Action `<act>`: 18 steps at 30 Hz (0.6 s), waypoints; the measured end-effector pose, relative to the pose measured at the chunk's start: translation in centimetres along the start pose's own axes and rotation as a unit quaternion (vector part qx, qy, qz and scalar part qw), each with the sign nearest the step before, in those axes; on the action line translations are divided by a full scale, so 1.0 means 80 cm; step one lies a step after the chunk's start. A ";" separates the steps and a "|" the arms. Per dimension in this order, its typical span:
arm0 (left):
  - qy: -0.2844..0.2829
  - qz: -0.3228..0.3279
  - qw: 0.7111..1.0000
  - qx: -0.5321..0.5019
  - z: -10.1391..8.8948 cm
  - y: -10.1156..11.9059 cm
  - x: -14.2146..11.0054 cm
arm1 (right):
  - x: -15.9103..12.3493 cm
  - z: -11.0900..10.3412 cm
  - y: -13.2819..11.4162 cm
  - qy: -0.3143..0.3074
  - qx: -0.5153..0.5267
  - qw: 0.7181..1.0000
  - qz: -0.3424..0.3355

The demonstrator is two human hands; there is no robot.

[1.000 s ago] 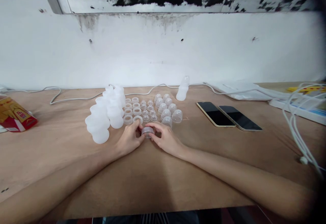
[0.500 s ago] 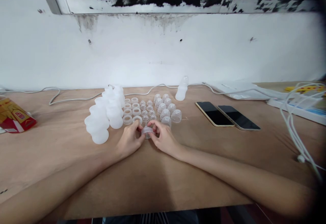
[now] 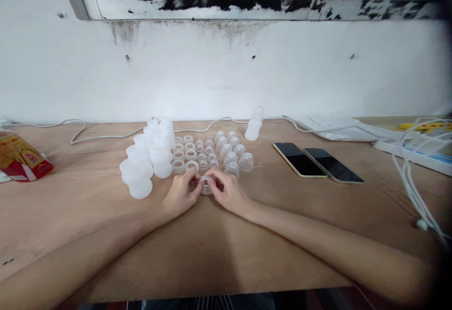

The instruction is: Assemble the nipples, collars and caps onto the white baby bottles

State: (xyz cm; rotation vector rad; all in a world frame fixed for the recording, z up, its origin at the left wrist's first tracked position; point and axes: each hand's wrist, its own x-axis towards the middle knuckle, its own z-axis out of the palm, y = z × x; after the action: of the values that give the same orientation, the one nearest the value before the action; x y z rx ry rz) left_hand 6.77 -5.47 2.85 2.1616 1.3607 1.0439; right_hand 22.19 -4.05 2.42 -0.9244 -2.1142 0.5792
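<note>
My left hand (image 3: 181, 193) and my right hand (image 3: 229, 192) meet on the wooden table (image 3: 212, 244), both pinching a small clear plastic ring (image 3: 205, 184) between their fingertips. Just behind them lie rows of small white rings (image 3: 184, 154), little clear nipple pieces (image 3: 206, 152) and clear domed caps (image 3: 235, 155). To the left of these stand several white plastic bottle bodies (image 3: 146, 157). One assembled bottle (image 3: 254, 124) stands apart at the back.
Two phones (image 3: 316, 162) lie face up to the right. White cables (image 3: 411, 164) and a power strip (image 3: 416, 152) crowd the far right; another cable (image 3: 99, 136) runs along the back wall. A red and yellow packet (image 3: 21, 162) lies at the left edge.
Both hands stay on the clear ring, with the fingers shifting slightly around it. The view has moved a little.
</note>
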 end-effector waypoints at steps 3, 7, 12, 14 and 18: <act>-0.004 0.003 1.000 0.013 0.001 -0.003 0.000 | 0.001 0.000 0.000 -0.009 0.012 1.000 0.010; -0.020 0.007 0.996 0.086 0.003 0.001 -0.005 | 0.003 -0.001 0.001 -0.011 0.031 0.999 0.006; 0.058 0.156 0.961 0.222 -0.023 0.006 -0.024 | 0.001 -0.004 0.001 -0.029 0.095 0.993 0.062; 0.178 0.179 0.934 0.254 -0.049 0.002 -0.034 | 0.000 -0.005 0.000 -0.045 0.138 0.985 0.092; 0.372 0.067 0.889 0.259 -0.107 -0.016 -0.053 | -0.001 -0.008 -0.002 -0.067 0.197 0.971 0.120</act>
State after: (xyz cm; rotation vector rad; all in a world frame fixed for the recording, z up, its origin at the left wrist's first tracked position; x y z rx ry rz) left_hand -1.53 -9.19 5.92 2.3320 2.0311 1.8745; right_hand 22.63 -4.15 2.86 -0.9339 -1.9104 1.1679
